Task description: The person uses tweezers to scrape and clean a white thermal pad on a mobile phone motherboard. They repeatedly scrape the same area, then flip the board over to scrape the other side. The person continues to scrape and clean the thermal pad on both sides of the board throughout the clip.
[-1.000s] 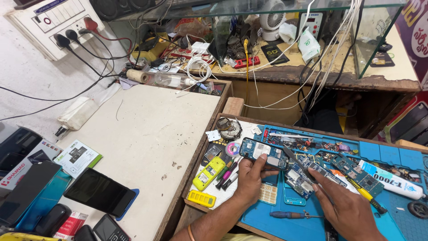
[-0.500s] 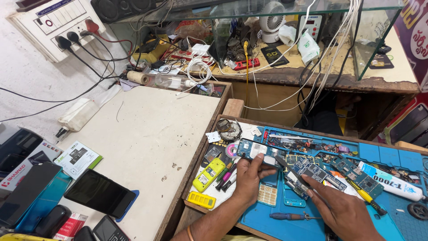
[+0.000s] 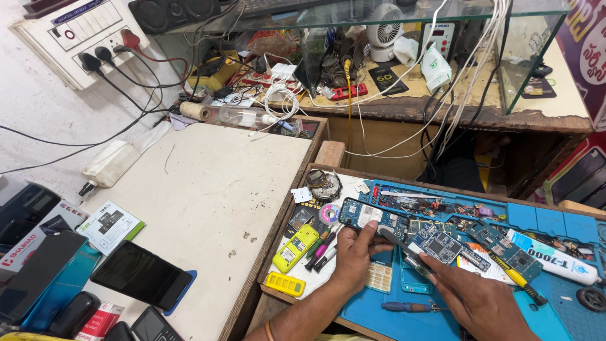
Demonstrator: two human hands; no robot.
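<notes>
My left hand point(image 3: 355, 257) holds a long blue phone circuit board point(image 3: 365, 216) by its lower edge, just above the blue repair mat point(image 3: 442, 319). My right hand point(image 3: 475, 302) grips metal tweezers point(image 3: 404, 250), whose tip reaches up to the board's right end. Several other green and blue circuit boards point(image 3: 442, 245) lie on the mat just behind the tweezers. A small blue-handled screwdriver point(image 3: 407, 307) lies on the mat between my two wrists.
A yellow keypad phone point(image 3: 295, 247), pens and a small yellow part point(image 3: 284, 284) lie left of my hand. A white glue tube point(image 3: 555, 259) is at the right. A black smartphone point(image 3: 140, 275) rests on the white table point(image 3: 208, 189). Cables and a glass case crowd the back.
My right hand has edged left with the tweezers toward the board in my left hand. The left hand has stayed in about the same place.
</notes>
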